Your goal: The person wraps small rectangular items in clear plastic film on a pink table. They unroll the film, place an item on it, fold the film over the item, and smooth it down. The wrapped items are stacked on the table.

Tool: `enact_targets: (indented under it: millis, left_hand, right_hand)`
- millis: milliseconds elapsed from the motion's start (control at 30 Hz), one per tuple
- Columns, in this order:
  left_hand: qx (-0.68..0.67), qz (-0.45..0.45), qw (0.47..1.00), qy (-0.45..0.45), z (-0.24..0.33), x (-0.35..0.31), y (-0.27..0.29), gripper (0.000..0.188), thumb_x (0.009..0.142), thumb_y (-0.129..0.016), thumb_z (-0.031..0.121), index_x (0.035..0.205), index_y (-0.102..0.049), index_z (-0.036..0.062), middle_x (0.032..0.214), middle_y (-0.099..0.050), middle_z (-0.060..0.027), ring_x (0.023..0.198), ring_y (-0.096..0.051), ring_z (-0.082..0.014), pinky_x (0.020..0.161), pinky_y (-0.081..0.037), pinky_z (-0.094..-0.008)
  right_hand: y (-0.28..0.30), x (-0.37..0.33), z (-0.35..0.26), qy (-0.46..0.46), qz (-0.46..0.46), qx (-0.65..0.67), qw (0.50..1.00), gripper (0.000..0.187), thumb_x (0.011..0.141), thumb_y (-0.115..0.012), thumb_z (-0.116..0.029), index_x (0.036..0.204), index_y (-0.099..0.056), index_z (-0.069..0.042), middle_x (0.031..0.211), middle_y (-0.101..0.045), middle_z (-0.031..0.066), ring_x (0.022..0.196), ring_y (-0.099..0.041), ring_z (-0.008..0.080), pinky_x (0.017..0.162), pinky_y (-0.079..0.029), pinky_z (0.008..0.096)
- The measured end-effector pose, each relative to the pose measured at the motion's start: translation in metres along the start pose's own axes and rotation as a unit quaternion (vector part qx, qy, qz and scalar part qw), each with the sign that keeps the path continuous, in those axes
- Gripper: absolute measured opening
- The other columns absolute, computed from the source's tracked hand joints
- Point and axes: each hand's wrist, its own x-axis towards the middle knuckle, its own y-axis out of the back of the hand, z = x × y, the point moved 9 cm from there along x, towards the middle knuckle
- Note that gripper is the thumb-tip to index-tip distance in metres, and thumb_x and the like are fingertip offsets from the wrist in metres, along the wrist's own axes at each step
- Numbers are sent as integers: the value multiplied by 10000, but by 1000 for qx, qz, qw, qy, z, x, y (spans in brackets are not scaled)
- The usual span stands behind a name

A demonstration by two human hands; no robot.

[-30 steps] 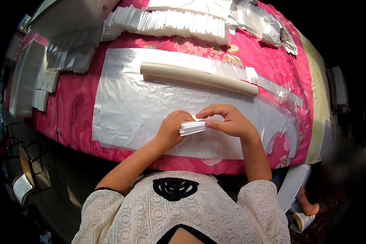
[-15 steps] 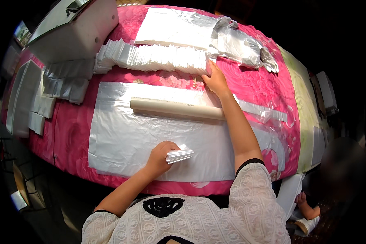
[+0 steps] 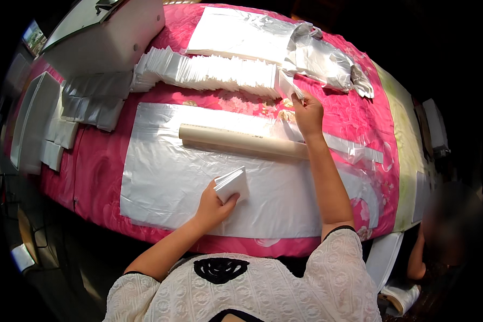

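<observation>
My left hand [image 3: 212,208] grips a small stack of folded white packets [image 3: 232,183], thumb across the front and edges turned up. Beneath it lies a silvery-white plastic sheet [image 3: 161,185]. My right hand [image 3: 309,115] pinches a thin white packet [image 3: 289,86] just off the right end of a long row of upright white packets [image 3: 209,72]. A cream-coloured tube [image 3: 241,140] rests across the upper part of the sheet, its right end hidden behind my right forearm.
A pink flowered cloth [image 3: 96,174] covers the table. Behind the row lies a pile of silvery plastic [image 3: 241,32]. At the left stand a large white box [image 3: 104,43], flat packets [image 3: 94,110] and a white tray [image 3: 33,121]. Another person [image 3: 417,257] is at the lower right.
My right hand has drawn back from the row's end, to the right and nearer, with a packet pinched in it. My left hand has tilted its stack upward.
</observation>
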Motion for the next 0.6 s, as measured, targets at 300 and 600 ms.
enact_targets:
  millis: [300,600]
  left_hand:
    - [-440,-20,871,219,-36,-6,-10,488,908,-442,407,1212,-441,25,1091,-559,-91,978,-567,-175,841,-468,-315]
    - [-125,-6,986,113,-8,-5,20,403,744,-689,152,1091,-521,35,967,-615,-74,900,-606,-235,761,-483,-373]
  right_hand:
    - [-54,-212,-117,301,-177,-89,933,460,606,-634,9,1060,-618,-67,910,-606,75,760,-580,248,656,-488,334]
    - [-43,-216,-113,247,-236,-58,938,501,631,-709,-73,1111,-566,-46,1134,-535,134,965,-544,278,821,-453,371]
